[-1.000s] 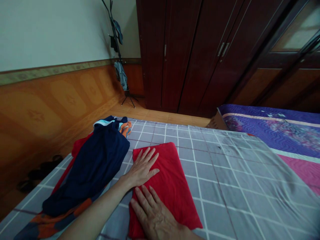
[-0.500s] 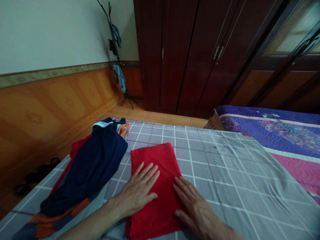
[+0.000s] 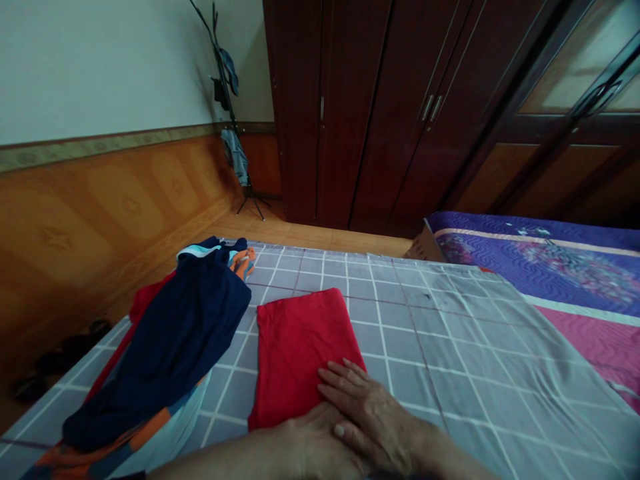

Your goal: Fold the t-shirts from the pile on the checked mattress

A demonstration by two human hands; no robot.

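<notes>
Cloth (image 3: pixel 303 350), red, partly beneath right hand (image 3: pixel 376 410), extends ahead and left.

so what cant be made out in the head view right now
All in the head view:
Most fingers of the left hand: covered by the right hand.
Near right corner of the folded red cloth: hidden behind the hands.
Most of the red garment: under the navy garment.
Exact kind of the black footwear: dim and blurred.
Top of the coat stand: cut off by the upper edge.
</notes>
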